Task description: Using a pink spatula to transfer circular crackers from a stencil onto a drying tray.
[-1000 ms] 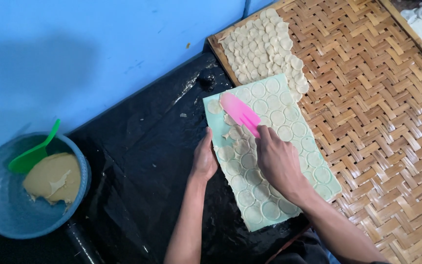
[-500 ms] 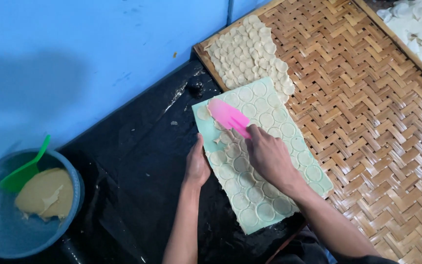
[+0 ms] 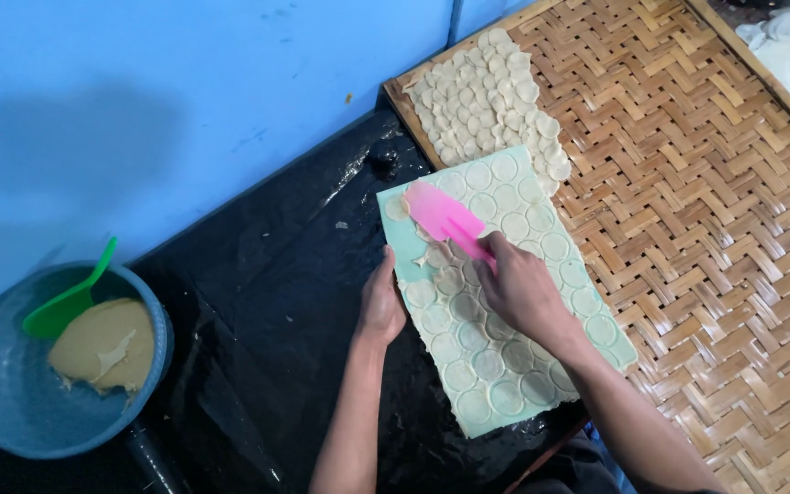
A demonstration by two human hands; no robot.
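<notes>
At the far left, well apart from both hands, stands a blue bucket (image 3: pixel 11 402) with tan batter (image 3: pixel 102 346) and a green scoop (image 3: pixel 66 302) in it. The left hand (image 3: pixel 382 306) lies flat, holding nothing, and presses the left edge of the pale green mould sheet (image 3: pixel 505 302) on the black plastic cover (image 3: pixel 267 293). Just to its right, the right hand (image 3: pixel 521 291) is closed around the handle of a pink scraper (image 3: pixel 445 218), whose blade rests on the sheet beyond the knuckles (near the far corner). The step seems to be spreading paste into the round holes. Any further stroke would need the sheet kept steady. Farther right lies the woven bamboo tray (image 3: pixel 706 220) with pale discs (image 3: pixel 486 101).
</notes>
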